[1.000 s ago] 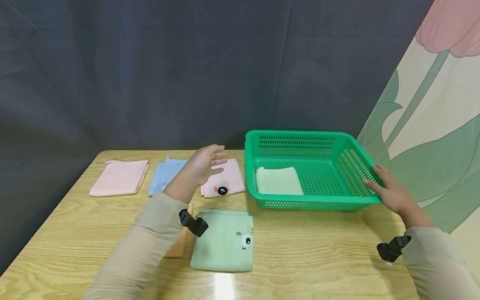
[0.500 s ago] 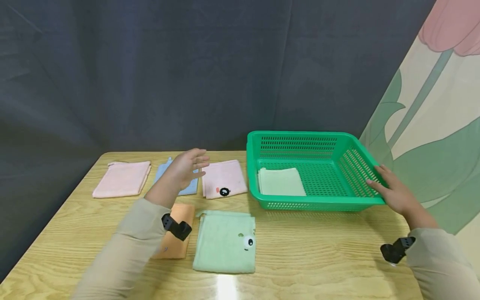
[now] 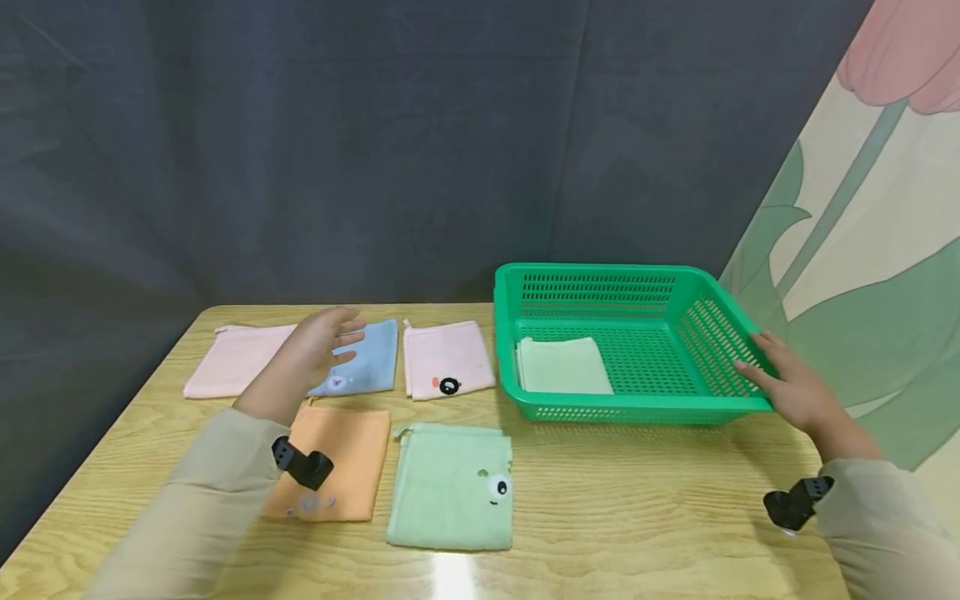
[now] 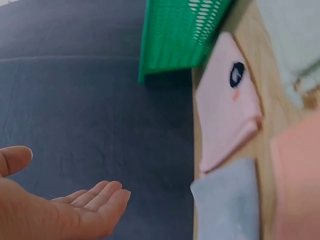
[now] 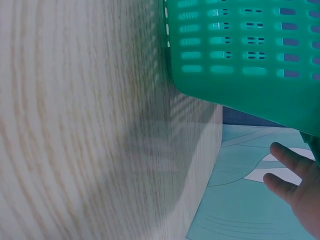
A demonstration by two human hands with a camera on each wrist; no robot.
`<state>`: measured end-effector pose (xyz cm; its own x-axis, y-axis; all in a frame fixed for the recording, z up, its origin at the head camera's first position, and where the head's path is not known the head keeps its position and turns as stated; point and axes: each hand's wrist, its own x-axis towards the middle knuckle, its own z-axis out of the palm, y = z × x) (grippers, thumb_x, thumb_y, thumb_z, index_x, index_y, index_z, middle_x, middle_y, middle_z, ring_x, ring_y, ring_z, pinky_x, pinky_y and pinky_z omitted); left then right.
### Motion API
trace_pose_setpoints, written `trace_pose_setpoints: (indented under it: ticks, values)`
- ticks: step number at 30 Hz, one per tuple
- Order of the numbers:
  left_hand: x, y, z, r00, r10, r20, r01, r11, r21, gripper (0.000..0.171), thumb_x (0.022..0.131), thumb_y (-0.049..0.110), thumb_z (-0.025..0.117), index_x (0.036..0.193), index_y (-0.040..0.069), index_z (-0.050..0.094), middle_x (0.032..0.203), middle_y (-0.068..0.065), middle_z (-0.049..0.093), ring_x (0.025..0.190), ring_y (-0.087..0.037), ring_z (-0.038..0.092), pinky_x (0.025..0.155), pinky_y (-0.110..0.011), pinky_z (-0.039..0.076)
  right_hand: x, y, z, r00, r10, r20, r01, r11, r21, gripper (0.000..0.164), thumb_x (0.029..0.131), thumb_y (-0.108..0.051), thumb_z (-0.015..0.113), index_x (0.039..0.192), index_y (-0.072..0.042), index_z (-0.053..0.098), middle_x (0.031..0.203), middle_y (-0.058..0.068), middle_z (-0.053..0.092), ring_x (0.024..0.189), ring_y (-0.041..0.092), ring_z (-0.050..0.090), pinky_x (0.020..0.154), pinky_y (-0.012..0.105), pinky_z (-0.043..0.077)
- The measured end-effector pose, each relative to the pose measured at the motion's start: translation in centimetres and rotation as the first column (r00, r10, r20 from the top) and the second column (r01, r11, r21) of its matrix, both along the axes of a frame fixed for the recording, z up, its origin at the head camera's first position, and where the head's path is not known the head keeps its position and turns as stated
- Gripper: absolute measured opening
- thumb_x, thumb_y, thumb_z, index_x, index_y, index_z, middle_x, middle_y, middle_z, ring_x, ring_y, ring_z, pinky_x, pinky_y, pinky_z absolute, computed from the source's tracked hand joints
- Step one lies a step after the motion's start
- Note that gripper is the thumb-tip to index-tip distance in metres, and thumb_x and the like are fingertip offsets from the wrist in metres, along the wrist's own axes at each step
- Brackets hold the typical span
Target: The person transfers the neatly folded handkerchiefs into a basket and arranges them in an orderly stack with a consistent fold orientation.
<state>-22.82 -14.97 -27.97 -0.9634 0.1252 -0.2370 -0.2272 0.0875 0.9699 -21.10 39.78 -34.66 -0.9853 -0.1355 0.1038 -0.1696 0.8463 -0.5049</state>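
Observation:
My left hand (image 3: 313,348), fingers extended and holding nothing, hovers over the back left of the table, overlapping a pink folded towel (image 3: 225,362) and a blue one (image 3: 375,357) in the head view. Its fingers and thumb stand apart in the left wrist view. To its right lies a light pink towel (image 3: 450,354) with an embroidered black eye. Nearer are an orange towel (image 3: 348,458), partly behind the sleeve, and a green towel (image 3: 442,492). My right hand (image 3: 797,392) holds the right rim of a green plastic basket (image 3: 637,403), thumb inside, some fingers outside. A pale green towel (image 3: 566,367) lies in the basket.
The wooden table (image 3: 622,508) ends at a dark curtain (image 3: 360,150) behind. A wall with a tulip picture (image 3: 870,325) stands close on the right, next to the basket. Black wrist cameras (image 3: 303,462) sit on both sleeves.
My left hand has moved left, away from the light pink towel and across the blue one, uncovering the orange towel. The right hand stays on the basket rim.

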Motion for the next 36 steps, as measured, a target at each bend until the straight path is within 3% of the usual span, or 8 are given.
trace_pose_setpoints:
  ticks: [10, 17, 20, 23, 29, 36]
  values:
    - [-0.3, -3.3, -2.6, 0.999, 0.029, 0.034, -0.026, 0.996, -0.091, 0.056, 0.094, 0.029, 0.026, 0.137, -0.001, 0.005, 0.139, -0.022, 0.010, 0.125, -0.035, 0.012, 0.099, -0.046, 0.014, 0.0, -0.2, -0.2, 1.000, 0.006, 0.006, -0.006, 1.000, -0.009, 0.062, 0.094, -0.032, 0.030, 0.136, 0.002, 0.002, 0.138, 0.025, -0.010, 0.119, 0.050, -0.006, 0.081, 0.069, 0.003]
    - [-2.5, -7.5, -6.5, 0.995, 0.085, 0.048, -0.079, 0.989, -0.124, 0.067, 0.090, 0.041, 0.033, 0.136, -0.001, 0.008, 0.140, -0.021, 0.009, 0.125, -0.035, 0.013, 0.095, -0.042, 0.019, 0.2, -0.3, -0.3, 1.000, 0.007, 0.010, -0.007, 1.000, -0.011, 0.061, 0.094, -0.032, 0.030, 0.136, 0.002, 0.002, 0.138, 0.025, -0.010, 0.119, 0.050, -0.007, 0.081, 0.069, 0.002]
    - [-2.9, -9.1, -7.5, 0.991, 0.115, 0.061, -0.104, 0.981, -0.163, 0.069, 0.089, 0.043, 0.033, 0.136, -0.001, 0.009, 0.140, -0.022, 0.008, 0.125, -0.036, 0.012, 0.095, -0.043, 0.019, 0.2, -0.4, -0.5, 1.000, 0.003, 0.009, -0.003, 1.000, -0.006, 0.062, 0.094, -0.032, 0.031, 0.136, 0.002, 0.002, 0.138, 0.025, -0.010, 0.119, 0.049, -0.007, 0.081, 0.069, 0.002]
    - [-2.1, -9.9, -7.0, 0.990, 0.122, 0.074, -0.103, 0.968, -0.229, 0.067, 0.090, 0.039, 0.031, 0.135, -0.004, 0.006, 0.139, -0.025, 0.004, 0.125, -0.039, 0.009, 0.097, -0.047, 0.016, 0.1, -0.5, -0.7, 1.000, 0.002, 0.007, -0.002, 1.000, -0.001, 0.062, 0.094, -0.033, 0.031, 0.136, 0.001, 0.002, 0.139, 0.024, -0.010, 0.120, 0.049, -0.007, 0.082, 0.069, 0.003]
    - [0.5, -10.1, -4.5, 0.994, 0.084, 0.069, -0.055, 0.935, -0.349, 0.063, 0.092, 0.032, 0.020, 0.132, -0.012, -0.002, 0.134, -0.034, -0.004, 0.122, -0.046, 0.002, 0.096, -0.053, 0.012, 0.0, -0.8, -0.7, 1.000, 0.006, 0.009, -0.006, 1.000, -0.012, 0.062, 0.094, -0.033, 0.031, 0.136, 0.001, 0.001, 0.139, 0.024, -0.010, 0.119, 0.049, -0.006, 0.081, 0.069, 0.003]
    - [0.7, -12.6, -4.4, 0.980, 0.123, 0.155, -0.045, 0.900, -0.433, 0.069, 0.090, 0.040, 0.018, 0.132, -0.010, -0.003, 0.134, -0.033, -0.006, 0.120, -0.049, 0.002, 0.095, -0.055, 0.013, -0.2, -0.8, -0.4, 1.000, 0.019, 0.006, -0.019, 1.000, -0.022, 0.061, 0.094, -0.032, 0.030, 0.136, 0.002, 0.001, 0.138, 0.025, -0.009, 0.119, 0.050, -0.007, 0.081, 0.069, 0.003]
